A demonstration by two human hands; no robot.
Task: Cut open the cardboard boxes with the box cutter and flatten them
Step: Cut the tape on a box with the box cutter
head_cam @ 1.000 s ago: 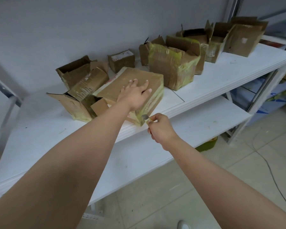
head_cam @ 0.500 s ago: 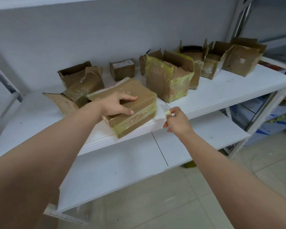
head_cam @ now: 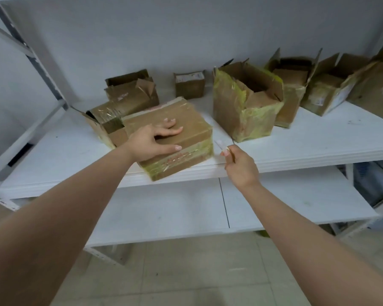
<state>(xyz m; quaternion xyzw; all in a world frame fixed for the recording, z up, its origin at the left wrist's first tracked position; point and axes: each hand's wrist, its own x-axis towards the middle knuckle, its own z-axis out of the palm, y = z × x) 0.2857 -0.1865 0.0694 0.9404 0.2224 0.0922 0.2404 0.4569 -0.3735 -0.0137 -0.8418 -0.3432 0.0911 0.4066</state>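
The left hand (head_cam: 152,141) rests on the sealed, taped box (head_cam: 170,138) at the shelf (head_cam: 307,149) edge, fingers spread over its top, thumb along the near side. Just right of it, clear of the box, the right hand (head_cam: 239,164) pinches the box cutter (head_cam: 222,145), blade toward the box. Beyond the cutter stands an opened box (head_cam: 245,104), flaps up; its contents cannot be told.

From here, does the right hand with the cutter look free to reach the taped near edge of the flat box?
Probably yes. The right hand holds the box cutter just right of the flat box, with only bare shelf between. The left hand rests on top, leaving the taped side exposed.
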